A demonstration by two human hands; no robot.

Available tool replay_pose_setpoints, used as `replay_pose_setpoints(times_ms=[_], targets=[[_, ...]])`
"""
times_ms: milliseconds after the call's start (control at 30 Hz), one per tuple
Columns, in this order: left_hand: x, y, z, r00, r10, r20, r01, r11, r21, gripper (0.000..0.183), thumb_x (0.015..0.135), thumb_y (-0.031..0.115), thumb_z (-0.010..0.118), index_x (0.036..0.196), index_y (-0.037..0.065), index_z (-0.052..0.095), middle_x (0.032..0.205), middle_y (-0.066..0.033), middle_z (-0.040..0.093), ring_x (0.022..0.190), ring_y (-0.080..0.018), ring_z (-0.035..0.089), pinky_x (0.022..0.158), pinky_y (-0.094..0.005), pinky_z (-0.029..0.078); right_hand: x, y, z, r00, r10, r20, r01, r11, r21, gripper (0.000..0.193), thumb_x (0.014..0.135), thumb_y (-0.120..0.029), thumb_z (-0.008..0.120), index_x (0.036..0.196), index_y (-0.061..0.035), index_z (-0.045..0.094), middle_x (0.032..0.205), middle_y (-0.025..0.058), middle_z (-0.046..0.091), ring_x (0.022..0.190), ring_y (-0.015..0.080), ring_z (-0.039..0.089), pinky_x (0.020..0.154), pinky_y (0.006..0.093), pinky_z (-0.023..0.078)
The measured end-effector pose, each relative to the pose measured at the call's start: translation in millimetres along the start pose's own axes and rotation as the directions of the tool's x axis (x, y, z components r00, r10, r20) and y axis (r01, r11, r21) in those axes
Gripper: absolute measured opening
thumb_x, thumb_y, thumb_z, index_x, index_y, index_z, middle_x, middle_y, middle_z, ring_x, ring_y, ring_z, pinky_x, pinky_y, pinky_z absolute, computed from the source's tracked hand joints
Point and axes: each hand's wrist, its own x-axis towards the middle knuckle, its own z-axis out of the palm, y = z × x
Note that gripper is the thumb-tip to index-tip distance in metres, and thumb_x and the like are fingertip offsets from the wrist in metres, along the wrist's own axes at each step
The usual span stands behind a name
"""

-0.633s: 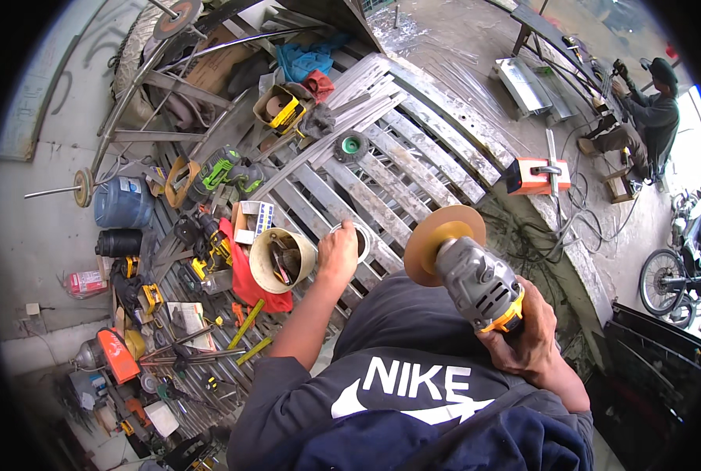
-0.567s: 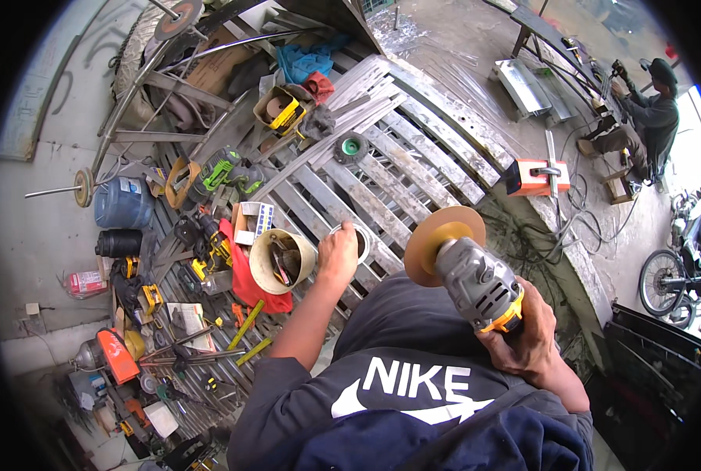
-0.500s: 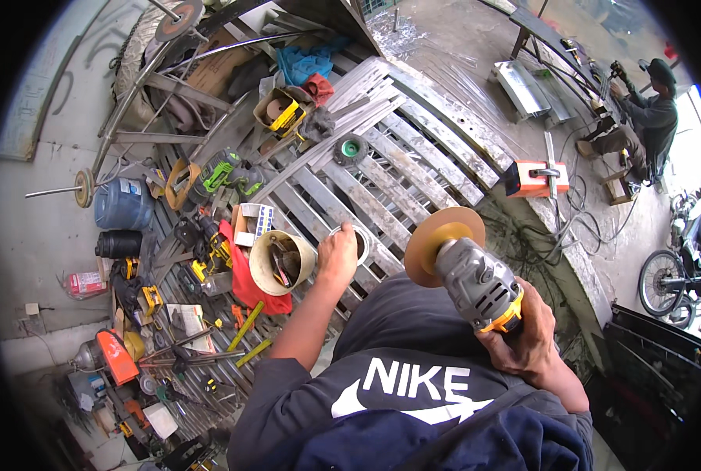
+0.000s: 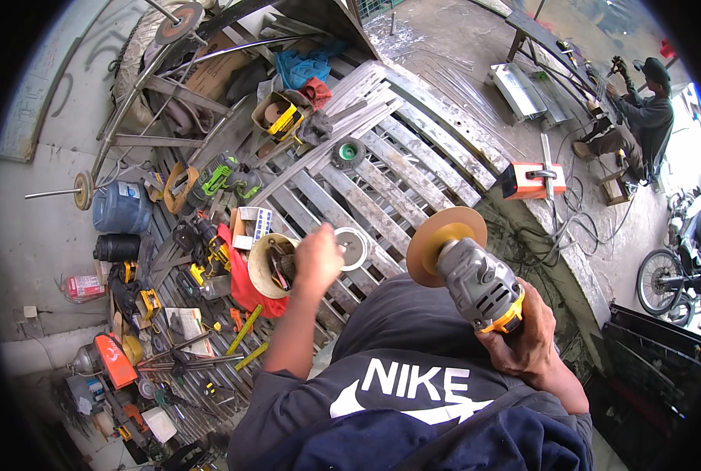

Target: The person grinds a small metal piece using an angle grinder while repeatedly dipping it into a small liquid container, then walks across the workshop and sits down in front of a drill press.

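My right hand (image 4: 529,334) is wrapped round the rear of a grey and yellow angle grinder (image 4: 480,279), held in front of my body. A tan disc (image 4: 447,246) is fitted at its head. My left hand (image 4: 319,263) is smeared by motion between a cream bucket (image 4: 265,267) and a round white-rimmed dish (image 4: 353,249) on the slatted metal bench. Its fingertips are near the dish's left rim; whether they hold anything is unclear. Dark tools or scraps sit inside the bucket.
A green-centred disc (image 4: 349,152) lies on the metal slats (image 4: 405,169). Cordless tools, including a green one (image 4: 215,174), crowd the left side. An orange box (image 4: 532,180) stands at the bench's right. Cables (image 4: 578,228) trail over the floor, and another person (image 4: 648,118) sits farther off.
My left hand has shifted left from the dish's rim toward the bucket, uncovering more of the dish. My right hand and the angle grinder have stayed almost still.
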Motion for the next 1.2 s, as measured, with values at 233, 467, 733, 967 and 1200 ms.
replay_pose_setpoints(times_ms=[233, 467, 733, 967, 1200], targets=[[-20.2, -18.1, -77.5, 0.961, 0.235, -0.142, -0.164, 0.076, -0.983, 0.032, 0.103, 0.017, 0.063, 0.129, -0.001, 0.058, 0.103, -0.0065, 0.061, 0.093, -0.0228, 0.068, 0.089, -0.0386, 0.055, 0.4, -0.4, 1.3, 1.000, 0.011, 0.002, -0.011, 1.000, 0.021, 0.075, 0.077, -0.028, 0.088, 0.133, 0.0047, 0.050, 0.105, 0.0221, 0.068, 0.092, 0.0405, 0.071, 0.080, 0.0438, 0.057], [-33.9, 40.2, -91.9, 0.872, 0.369, -0.322, -0.281, -0.162, -0.946, 0.022, 0.105, 0.018, 0.055, 0.118, 0.000, 0.060, 0.104, -0.0088, 0.054, 0.088, -0.0228, 0.065, 0.080, -0.0377, 0.053, 3.0, -8.0, -0.3, 0.999, 0.027, 0.038, -0.028, 1.000, 0.008, 0.074, 0.078, -0.029, 0.087, 0.133, 0.0042, 0.050, 0.108, 0.0218, 0.068, 0.094, 0.0412, 0.071, 0.081, 0.0438, 0.057], [-31.7, 63.1, -90.5, 0.848, 0.417, -0.327, -0.264, -0.203, -0.943, 0.027, 0.106, 0.023, 0.054, 0.115, -0.001, 0.062, 0.107, -0.0094, 0.052, 0.080, -0.0147, 0.055, 0.073, -0.0284, 0.044, 1.9, -11.5, -4.6, 0.999, 0.029, 0.046, -0.028, 0.999, -0.021, 0.074, 0.076, -0.026, 0.088, 0.132, 0.0040, 0.050, 0.109, 0.0218, 0.068, 0.095, 0.0411, 0.071, 0.081, 0.0438, 0.057], [-32.7, 70.3, -87.9, 0.848, 0.375, -0.376, -0.337, -0.166, -0.927, 0.024, 0.103, 0.021, 0.062, 0.115, 0.000, 0.064, 0.108, -0.0092, 0.055, 0.081, -0.0147, 0.058, 0.072, -0.0276, 0.047, 0.6, -11.1, -2.8, 1.000, 0.003, 0.030, -0.002, 0.999, -0.033, 0.074, 0.076, -0.025, 0.088, 0.132, 0.0044, 0.050, 0.108, 0.0224, 0.067, 0.094, 0.0419, 0.071, 0.080, 0.0437, 0.057], [-36.2, 78.0, -89.9, 0.856, 0.292, -0.426, -0.406, -0.128, -0.905, 0.023, 0.100, 0.018, 0.067, 0.117, 0.002, 0.065, 0.104, -0.0090, 0.061, 0.085, -0.0146, 0.061, 0.077, -0.0271, 0.049, -0.3, -8.9, -2.5, 0.999, -0.050, 0.013, 0.050, 0.998, -0.036, 0.077, 0.076, -0.029, 0.089, 0.131, 0.0064, 0.049, 0.105, 0.0238, 0.066, 0.090, 0.0420, 0.070, 0.077, 0.0441, 0.057]])
